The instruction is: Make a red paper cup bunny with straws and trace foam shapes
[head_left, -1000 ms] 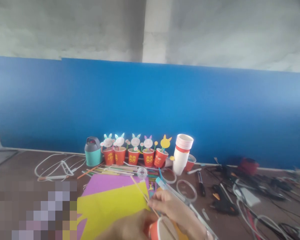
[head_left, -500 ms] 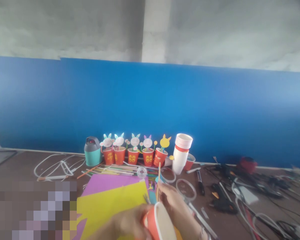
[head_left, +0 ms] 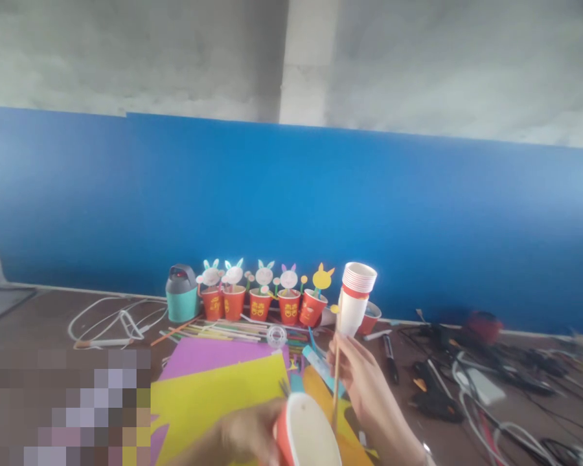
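At the near edge of the cluttered surface (head_left: pixel 34 327), the two hands are apart, each closed on an object. The left hand (head_left: pixel 252 430) clamps a red paper cup (head_left: pixel 308 430) by its side wall, tilted so that a pale round end shows; from here I cannot tell whether this is mouth or base. The right hand (head_left: pixel 366 382) pinches a thin stick (head_left: pixel 337 378) between thumb and fingers, nearly upright, its lower end just beside the cup; contact between the two is unclear. Beneath and beyond lie a yellow sheet (head_left: pixel 214 401) and a purple sheet (head_left: pixel 214 356); farther back stands a row of red cups (head_left: pixel 260 305) topped with paper animal heads.

Handling, as judged by eye: the cup is light and probably dents under a hard squeeze, so a gentle grip around the wall, close to a rimmed end, suits it best. The stick seems light, fairly stiff and liable to snap if bent; it is best pinched partway along its length.
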`<action>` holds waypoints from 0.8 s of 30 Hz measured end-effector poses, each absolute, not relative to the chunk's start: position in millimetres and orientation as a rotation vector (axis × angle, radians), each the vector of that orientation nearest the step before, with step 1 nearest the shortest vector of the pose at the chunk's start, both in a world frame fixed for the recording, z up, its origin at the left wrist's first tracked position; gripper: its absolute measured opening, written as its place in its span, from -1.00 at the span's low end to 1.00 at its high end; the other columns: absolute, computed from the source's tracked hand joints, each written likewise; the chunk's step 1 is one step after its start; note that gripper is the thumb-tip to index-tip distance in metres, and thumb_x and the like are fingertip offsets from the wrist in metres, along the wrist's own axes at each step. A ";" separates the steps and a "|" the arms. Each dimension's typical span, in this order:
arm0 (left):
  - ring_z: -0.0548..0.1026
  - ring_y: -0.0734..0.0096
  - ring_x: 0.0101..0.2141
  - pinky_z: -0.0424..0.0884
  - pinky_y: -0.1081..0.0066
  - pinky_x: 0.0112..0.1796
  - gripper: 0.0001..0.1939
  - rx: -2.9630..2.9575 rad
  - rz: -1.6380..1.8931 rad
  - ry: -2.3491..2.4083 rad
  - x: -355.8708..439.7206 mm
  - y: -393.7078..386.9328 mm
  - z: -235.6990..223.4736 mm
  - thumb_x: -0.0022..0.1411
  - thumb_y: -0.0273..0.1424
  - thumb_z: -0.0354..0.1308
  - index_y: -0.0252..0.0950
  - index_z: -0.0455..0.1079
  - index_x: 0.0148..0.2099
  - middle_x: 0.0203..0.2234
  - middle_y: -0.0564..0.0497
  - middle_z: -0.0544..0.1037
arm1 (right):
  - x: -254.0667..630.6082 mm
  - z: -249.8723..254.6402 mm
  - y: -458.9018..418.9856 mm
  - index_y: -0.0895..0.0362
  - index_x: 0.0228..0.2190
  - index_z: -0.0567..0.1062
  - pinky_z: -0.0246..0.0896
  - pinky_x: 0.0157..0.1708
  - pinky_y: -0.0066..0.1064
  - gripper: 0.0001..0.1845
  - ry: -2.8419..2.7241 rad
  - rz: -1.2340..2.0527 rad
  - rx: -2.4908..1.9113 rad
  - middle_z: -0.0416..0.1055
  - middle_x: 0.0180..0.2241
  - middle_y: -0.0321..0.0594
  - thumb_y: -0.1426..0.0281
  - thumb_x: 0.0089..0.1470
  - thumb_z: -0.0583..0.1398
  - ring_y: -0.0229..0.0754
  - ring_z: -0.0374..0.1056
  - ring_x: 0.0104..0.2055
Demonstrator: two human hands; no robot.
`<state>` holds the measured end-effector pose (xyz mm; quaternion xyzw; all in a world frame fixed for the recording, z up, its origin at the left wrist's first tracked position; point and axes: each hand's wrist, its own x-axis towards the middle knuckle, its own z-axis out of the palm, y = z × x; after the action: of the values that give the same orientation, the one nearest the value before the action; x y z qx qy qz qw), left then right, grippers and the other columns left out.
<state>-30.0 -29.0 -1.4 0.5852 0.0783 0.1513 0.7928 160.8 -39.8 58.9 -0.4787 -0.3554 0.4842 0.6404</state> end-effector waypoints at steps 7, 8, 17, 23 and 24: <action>0.50 0.30 -0.43 0.30 0.46 -0.39 -0.24 1.042 0.570 0.158 -34.8 -22.3 -2.8 -0.37 -0.11 0.47 -0.39 0.49 -0.09 -0.40 -0.12 0.59 | 155.7 76.1 -57.2 0.13 -0.47 0.35 -0.04 -0.60 -0.52 -0.65 -1.370 0.984 -1.266 0.14 -0.64 -0.46 0.08 -0.01 0.20 -0.38 0.05 -0.62; 0.51 0.28 -0.40 0.30 0.46 -0.38 -0.23 1.047 0.601 0.167 -34.0 -21.3 -5.0 -0.35 -0.11 0.47 -0.38 0.48 -0.06 -0.37 -0.12 0.60 | 153.9 75.3 -59.3 0.13 -0.43 0.38 -0.02 -0.59 -0.52 -0.70 -1.443 1.041 -1.300 0.17 -0.64 -0.45 0.14 -0.01 0.22 -0.37 0.09 -0.60; 0.17 -0.14 0.17 0.04 0.07 0.15 0.03 1.585 1.282 0.484 -25.8 -11.4 -32.3 -0.26 0.07 0.36 -0.16 0.14 0.24 0.18 -0.21 0.27 | 147.6 54.1 -55.7 0.13 -0.22 0.39 0.18 -0.44 -0.42 -0.71 -1.537 0.512 -1.562 0.42 -0.52 -0.31 0.41 -0.05 0.09 -0.16 0.36 -0.46; 0.35 0.03 0.03 0.27 0.14 0.03 -0.30 1.783 1.372 0.738 -17.1 -25.8 -35.1 0.08 -0.27 0.28 -0.18 0.07 0.21 0.05 -0.17 0.35 | 136.0 58.4 -62.4 0.12 -0.23 0.37 0.29 -0.37 -0.42 -0.79 -1.653 0.668 -1.400 0.46 -0.43 -0.25 0.30 0.09 0.08 -0.16 0.41 -0.38; 0.38 0.06 -0.01 0.31 0.17 0.00 -0.34 1.734 1.361 0.735 -17.5 -25.8 -32.6 0.10 -0.28 0.25 -0.18 0.07 0.19 0.01 -0.15 0.38 | 137.3 61.3 -64.0 0.11 -0.22 0.37 0.31 -0.38 -0.42 -0.76 -1.680 0.675 -1.372 0.47 -0.42 -0.23 0.25 0.14 0.05 -0.16 0.41 -0.38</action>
<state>-17.5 -25.8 -32.6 0.6848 0.2902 0.5373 0.3977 137.3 -64.0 61.3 -0.5476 -0.6706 0.2695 0.4216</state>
